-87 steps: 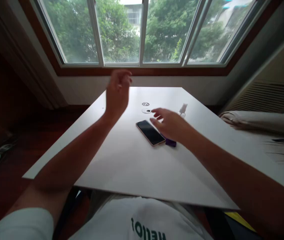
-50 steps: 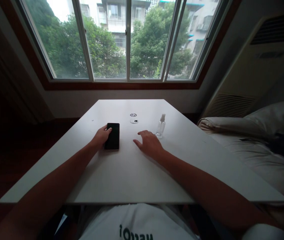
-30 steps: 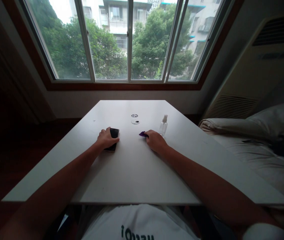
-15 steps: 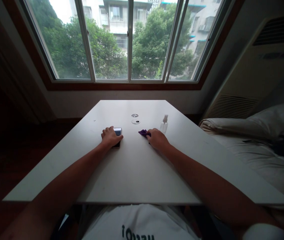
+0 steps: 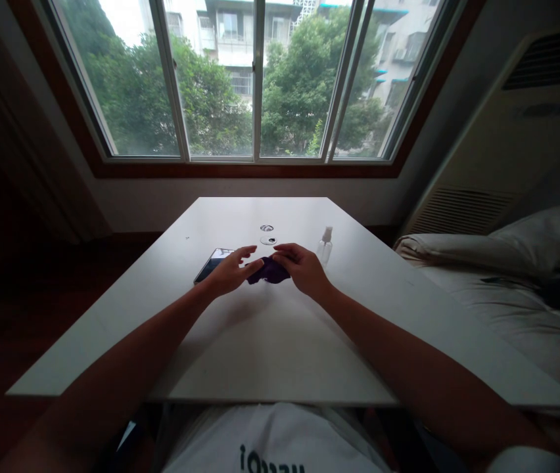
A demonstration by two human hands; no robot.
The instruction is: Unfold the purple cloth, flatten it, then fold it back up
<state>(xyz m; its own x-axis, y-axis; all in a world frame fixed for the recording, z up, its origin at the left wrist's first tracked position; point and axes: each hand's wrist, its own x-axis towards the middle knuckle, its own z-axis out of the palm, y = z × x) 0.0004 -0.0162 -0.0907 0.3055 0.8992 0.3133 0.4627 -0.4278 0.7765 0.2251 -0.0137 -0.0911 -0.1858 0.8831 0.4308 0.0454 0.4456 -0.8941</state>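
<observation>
At frame centre, left hand (image 5: 231, 272) and right hand (image 5: 302, 269) both pinch the purple cloth (image 5: 267, 270) — fingers partly curled, palms otherwise empty — beside the phone (image 5: 211, 264) on the table (image 5: 270, 341); advisable to spread the cloth flat and grip by its edges.

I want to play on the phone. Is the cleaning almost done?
Not yet. The phone lies on the table, and no wiping shows. The left hand and right hand both hold the purple cloth. The spray bottle stands untouched.
</observation>
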